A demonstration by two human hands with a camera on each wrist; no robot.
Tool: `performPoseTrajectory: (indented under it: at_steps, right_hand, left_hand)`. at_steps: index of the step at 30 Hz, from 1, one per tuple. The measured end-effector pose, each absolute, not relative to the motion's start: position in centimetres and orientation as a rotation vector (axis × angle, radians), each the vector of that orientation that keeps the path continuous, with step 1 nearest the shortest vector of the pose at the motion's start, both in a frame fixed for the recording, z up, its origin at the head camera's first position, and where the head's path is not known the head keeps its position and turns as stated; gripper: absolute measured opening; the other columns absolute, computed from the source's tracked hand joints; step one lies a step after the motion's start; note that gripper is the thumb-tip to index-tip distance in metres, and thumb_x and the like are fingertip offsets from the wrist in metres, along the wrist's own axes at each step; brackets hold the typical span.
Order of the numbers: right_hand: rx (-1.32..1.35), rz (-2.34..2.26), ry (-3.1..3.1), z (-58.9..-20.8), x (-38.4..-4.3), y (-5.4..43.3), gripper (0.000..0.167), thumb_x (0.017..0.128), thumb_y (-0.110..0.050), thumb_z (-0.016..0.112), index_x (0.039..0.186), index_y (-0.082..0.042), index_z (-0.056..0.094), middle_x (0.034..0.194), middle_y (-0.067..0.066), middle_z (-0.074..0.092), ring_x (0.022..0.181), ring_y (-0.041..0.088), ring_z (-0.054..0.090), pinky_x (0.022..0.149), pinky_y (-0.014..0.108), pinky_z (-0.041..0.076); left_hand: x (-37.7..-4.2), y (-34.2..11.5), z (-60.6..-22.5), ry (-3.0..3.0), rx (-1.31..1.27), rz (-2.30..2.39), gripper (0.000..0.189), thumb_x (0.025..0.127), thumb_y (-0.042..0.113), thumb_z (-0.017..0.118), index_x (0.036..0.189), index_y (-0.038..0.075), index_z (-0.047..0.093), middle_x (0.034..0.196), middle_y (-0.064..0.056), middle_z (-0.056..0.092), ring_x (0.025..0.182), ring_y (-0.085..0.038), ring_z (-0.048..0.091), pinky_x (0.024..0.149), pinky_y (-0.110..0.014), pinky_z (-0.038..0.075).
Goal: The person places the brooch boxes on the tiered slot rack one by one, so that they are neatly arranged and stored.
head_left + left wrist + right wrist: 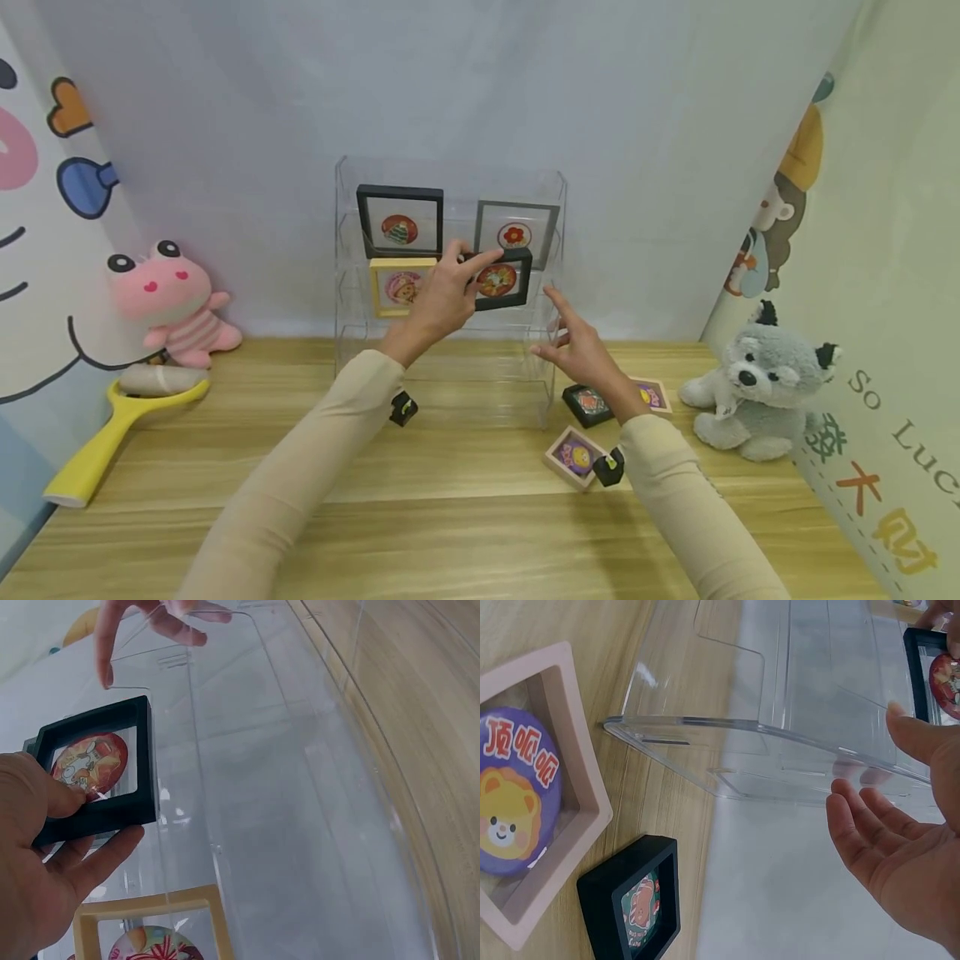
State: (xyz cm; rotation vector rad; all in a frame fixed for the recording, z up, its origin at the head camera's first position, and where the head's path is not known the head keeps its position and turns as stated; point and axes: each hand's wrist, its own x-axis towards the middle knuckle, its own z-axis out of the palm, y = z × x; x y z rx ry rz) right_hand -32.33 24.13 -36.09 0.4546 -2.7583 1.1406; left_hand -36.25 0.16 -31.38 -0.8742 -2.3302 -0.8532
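Note:
My left hand point(448, 293) pinches a black square frame point(525, 279) with a round red badge inside, thumb on its front and fingers behind. The frame is at the second tier of a clear acrylic display rack point(480, 404), beside a yellow-edged frame point(378, 290). On the top tier stand another black frame point(401, 192) with a tree badge and a grey frame point(551, 225) with a red flower badge. My right hand point(581, 346), holding nothing, is at the rack's right side panel, fingers spread and the thumb apart from them point(911, 735).
On the wooden table right of the rack lie a pink frame point(592, 802), a black frame point(622, 900) and one more frame point(658, 396). A grey plush dog point(780, 379) sits at right. At left are a pink plush frog point(168, 292) and a yellow-handled lint roller point(97, 450).

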Motion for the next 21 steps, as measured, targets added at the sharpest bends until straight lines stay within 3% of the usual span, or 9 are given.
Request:
performPoseTrajectory:
  at_steps: [12, 21]
  right_hand:
    - [0.46, 1.141, -2.768, -36.1, -32.2, 24.0, 0.091, 0.09, -0.012, 0.073, 0.161, -0.024, 0.016, 0.124, 0.027, 0.054, 0.1, 0.04, 0.067, 0.075, 0.044, 0.058]
    - [0.454, 1.147, -2.771, -36.0, -32.1, 24.0, 0.091, 0.091, -0.013, 0.073, 0.161, -0.024, 0.015, 0.126, 0.028, 0.053, 0.101, 0.041, 0.066, 0.075, 0.045, 0.058]
  left_hand:
    - [-37.0, 0.9, -31.8, -2.378, -0.828, -0.73, 0.054, 0.095, -0.008, 0.055, 0.143, 0.016, 0.056, 0.126, -0.023, 0.049, 0.074, -0.028, 0.057, 0.068, -0.038, 0.053]
    - [-37.4, 1.7, -32.5, -2.411, -0.84, -0.722, 0.051, 0.094, -0.009, 0.053, 0.14, 0.012, 0.058, 0.121, -0.023, 0.051, 0.075, -0.027, 0.058, 0.064, -0.036, 0.053]
